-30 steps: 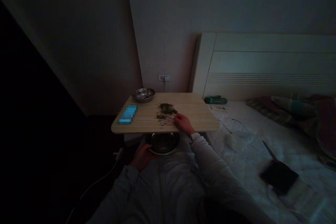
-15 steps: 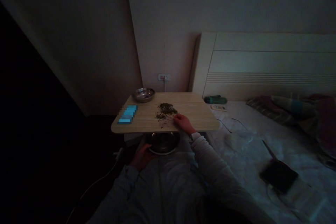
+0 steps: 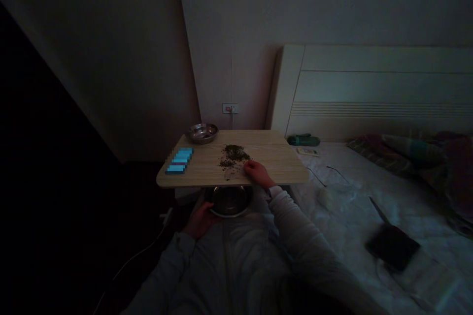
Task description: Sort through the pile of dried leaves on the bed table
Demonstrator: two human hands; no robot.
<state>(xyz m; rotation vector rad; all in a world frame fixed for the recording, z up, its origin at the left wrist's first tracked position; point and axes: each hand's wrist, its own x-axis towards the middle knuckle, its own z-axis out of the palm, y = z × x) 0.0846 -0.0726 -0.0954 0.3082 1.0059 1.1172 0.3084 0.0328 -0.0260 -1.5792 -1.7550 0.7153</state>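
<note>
Bowl (image 3: 231, 202) clamped by left hand (image 3: 200, 220), presumably for steadiness. Grains (image 3: 234, 151) beside curled right hand (image 3: 257, 173), likely for easy reach; its contents unclear.

Long pale-grey sleeves (image 3: 297, 224), right one heavily creased along forearm; greyish top (image 3: 210, 275), thin vertical line (image 3: 227, 261) down front.

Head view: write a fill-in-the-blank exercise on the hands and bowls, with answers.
1. The hand holding the lower bowl is the person's ____ one.
2. The right hand is at the ____ side of the scattered green bits.
3. The upper bowl stands on the tabletop, at its far ____ corner.
Missing words: left; right; left.
</note>
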